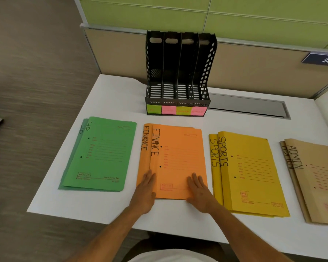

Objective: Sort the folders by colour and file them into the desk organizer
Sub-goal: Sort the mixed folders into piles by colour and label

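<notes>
Folders lie already sorted into four colour piles across the white desk [110, 95], so the step in hand looks to be gathering one pile for filing. Far to the left of the grip sits the green HR pile [100, 156], two folders slightly fanned, untouched. The orange FINANCE pile [176, 154] is under both hands: the left hand [145, 188] lies flat with straight fingers over its left edge, where the lower folder peeks out, and the right hand [197, 191] lies flat on the top folder's lower right corner. Neither grip is closed round anything; both are wide and merely pressing. To do this well, I would first slide the offset folders together between the palms until their spines line up, then curl the fingers under the near edge, which lies close to the desk's front, and lift both as one. Pinching only the top folder would likely leave the lower one behind. Just right of the right hand lies the yellow SPORTS pile [252, 171], close enough to be nudged, so the right elbow should stay tucked. Farther right is the brown ADMIN pile [314, 176], partly cut off by the frame. Beyond the grip stands the black desk organizer [180, 72] with four empty slots and sticky notes [176, 110] whose writing is too blurred to read; check these before choosing a slot.
</notes>
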{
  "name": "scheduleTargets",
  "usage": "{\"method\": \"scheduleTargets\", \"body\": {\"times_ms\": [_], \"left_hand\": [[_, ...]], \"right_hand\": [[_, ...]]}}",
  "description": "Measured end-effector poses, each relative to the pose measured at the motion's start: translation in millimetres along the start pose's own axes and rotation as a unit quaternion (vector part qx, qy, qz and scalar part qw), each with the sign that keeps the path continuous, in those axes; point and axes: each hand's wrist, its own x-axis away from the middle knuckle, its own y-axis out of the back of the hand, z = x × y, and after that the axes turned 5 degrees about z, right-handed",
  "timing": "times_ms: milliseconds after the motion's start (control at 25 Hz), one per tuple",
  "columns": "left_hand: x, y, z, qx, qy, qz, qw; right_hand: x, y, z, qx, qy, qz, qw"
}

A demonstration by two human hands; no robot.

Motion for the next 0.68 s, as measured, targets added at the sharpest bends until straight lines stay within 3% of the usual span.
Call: {"method": "scheduleTargets", "body": {"times_ms": [280, 680], "left_hand": [[26, 6, -25, 0.106, 0.030, -0.076, 0.991], [58, 38, 29, 0.157, 0.058, -0.148, 0.975]], "right_hand": [[9, 24, -4, -0.086, 0.067, -0.066, 0.992], [-1, 32, 91, -0.073, 0.138, -0.125, 0.980]]}}
